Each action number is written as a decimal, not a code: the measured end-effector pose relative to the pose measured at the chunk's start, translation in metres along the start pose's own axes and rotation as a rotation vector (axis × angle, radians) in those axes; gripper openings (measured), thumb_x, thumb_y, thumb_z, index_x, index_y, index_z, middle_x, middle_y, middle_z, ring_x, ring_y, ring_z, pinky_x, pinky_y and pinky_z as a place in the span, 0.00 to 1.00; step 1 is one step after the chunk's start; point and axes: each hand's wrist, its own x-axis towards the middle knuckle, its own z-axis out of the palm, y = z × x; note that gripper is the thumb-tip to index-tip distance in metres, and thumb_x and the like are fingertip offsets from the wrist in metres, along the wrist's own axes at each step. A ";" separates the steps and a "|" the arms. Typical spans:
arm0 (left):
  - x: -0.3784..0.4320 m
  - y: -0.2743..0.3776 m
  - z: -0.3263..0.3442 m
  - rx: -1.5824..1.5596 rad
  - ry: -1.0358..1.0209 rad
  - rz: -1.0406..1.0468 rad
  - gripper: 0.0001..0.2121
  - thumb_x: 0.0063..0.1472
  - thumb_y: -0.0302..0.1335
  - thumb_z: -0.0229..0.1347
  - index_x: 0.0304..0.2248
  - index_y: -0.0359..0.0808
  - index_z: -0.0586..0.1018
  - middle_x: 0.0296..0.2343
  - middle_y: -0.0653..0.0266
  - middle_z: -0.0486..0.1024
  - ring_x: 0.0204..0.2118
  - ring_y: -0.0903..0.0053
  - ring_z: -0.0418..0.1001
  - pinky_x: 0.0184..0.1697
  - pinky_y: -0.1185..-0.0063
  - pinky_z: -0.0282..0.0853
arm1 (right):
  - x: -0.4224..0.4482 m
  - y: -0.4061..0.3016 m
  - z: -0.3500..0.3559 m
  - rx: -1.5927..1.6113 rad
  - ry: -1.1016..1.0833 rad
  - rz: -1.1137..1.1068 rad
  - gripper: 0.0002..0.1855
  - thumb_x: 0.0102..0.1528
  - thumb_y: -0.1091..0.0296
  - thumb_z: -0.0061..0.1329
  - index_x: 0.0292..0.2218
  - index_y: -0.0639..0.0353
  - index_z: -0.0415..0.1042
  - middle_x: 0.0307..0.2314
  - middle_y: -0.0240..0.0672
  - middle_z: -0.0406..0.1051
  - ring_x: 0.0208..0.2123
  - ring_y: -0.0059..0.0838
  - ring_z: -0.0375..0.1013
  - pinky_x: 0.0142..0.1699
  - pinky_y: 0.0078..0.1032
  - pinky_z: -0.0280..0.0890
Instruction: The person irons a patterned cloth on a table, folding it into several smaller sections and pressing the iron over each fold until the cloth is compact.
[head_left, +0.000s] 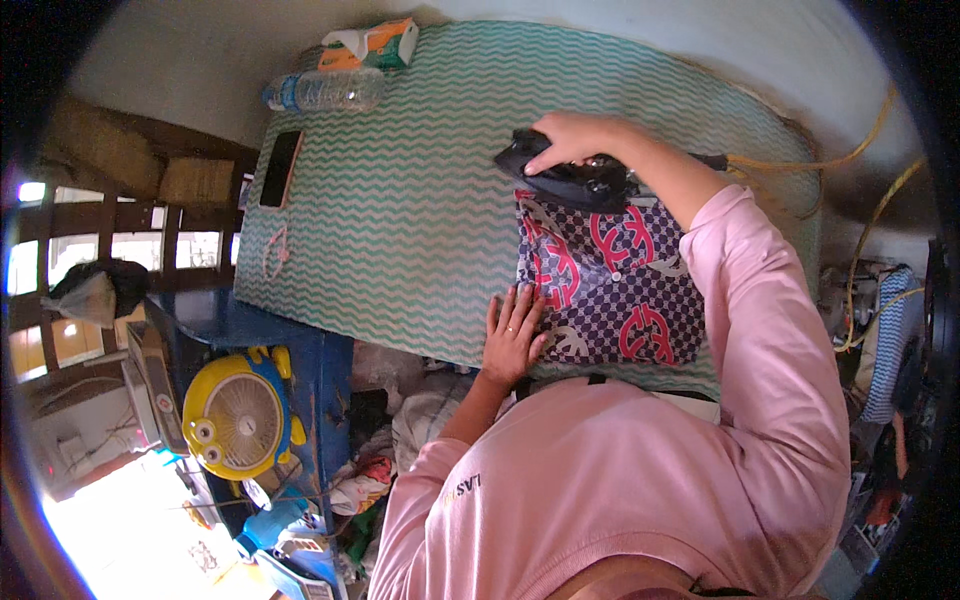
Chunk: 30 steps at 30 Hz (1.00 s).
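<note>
A dark clothes iron lies over the far edge of a patterned garment, its pointed tip towards the left. My right hand grips the iron from above. The garment is dark with pink and white motifs and a white button, and has creases on its left part. My left hand rests flat with fingers spread at the garment's near left edge, partly on the green zigzag-patterned covering. A ring shows on one finger. My right forearm and sleeve hide part of the garment's right side.
A smartphone, a plastic bottle, a tissue pack and a thin pink loop lie on the covered surface's left side. A yellow cord runs right from the iron. A yellow fan stands below left, near piled cloth.
</note>
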 end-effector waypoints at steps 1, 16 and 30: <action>-0.001 -0.001 0.000 0.004 -0.006 0.012 0.26 0.54 0.39 0.44 0.52 0.41 0.56 0.53 0.58 0.47 0.56 0.61 0.44 0.55 0.61 0.37 | -0.009 0.008 -0.010 0.053 0.029 0.038 0.22 0.43 0.50 0.50 0.25 0.64 0.64 0.07 0.31 0.58 0.08 0.23 0.60 0.12 0.23 0.55; 0.000 0.003 0.009 -0.234 0.483 -0.200 0.19 0.57 0.29 0.42 0.48 0.35 0.61 0.44 0.50 0.60 0.44 0.65 0.61 0.46 0.73 0.57 | -0.170 0.097 0.035 0.040 1.185 -0.102 0.25 0.47 0.54 0.48 0.41 0.62 0.61 0.36 0.46 0.64 0.38 0.42 0.65 0.44 0.31 0.59; 0.089 0.015 -0.056 -0.569 -0.237 -0.230 0.16 0.54 0.32 0.50 0.37 0.26 0.67 0.28 0.62 0.69 0.28 0.82 0.64 0.29 0.83 0.59 | -0.278 0.070 0.210 0.554 0.755 0.700 0.24 0.45 0.50 0.45 0.37 0.61 0.66 0.29 0.46 0.68 0.33 0.44 0.68 0.38 0.34 0.62</action>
